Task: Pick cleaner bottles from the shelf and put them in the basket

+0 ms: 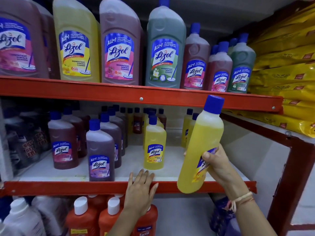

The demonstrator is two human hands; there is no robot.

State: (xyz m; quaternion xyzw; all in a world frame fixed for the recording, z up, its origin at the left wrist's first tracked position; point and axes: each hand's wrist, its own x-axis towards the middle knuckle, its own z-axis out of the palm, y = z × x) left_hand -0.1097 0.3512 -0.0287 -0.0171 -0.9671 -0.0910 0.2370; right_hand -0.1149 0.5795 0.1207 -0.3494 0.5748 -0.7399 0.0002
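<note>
A red-framed shelf (119,95) carries rows of cleaner bottles. The right hand (217,165) is wrapped around a yellow bottle (202,143), holding it tilted in front of the middle shelf. The left hand (140,189) lies flat, fingers spread and holding nothing, on that shelf's front edge, just below another yellow bottle (154,145).

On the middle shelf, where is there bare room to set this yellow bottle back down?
Bare board lies on the middle shelf to the right of the standing yellow bottle, behind the bottle held in the right hand. A narrower strip runs along the front edge by the left hand. The left half, around the purple bottle, is crowded.
</note>
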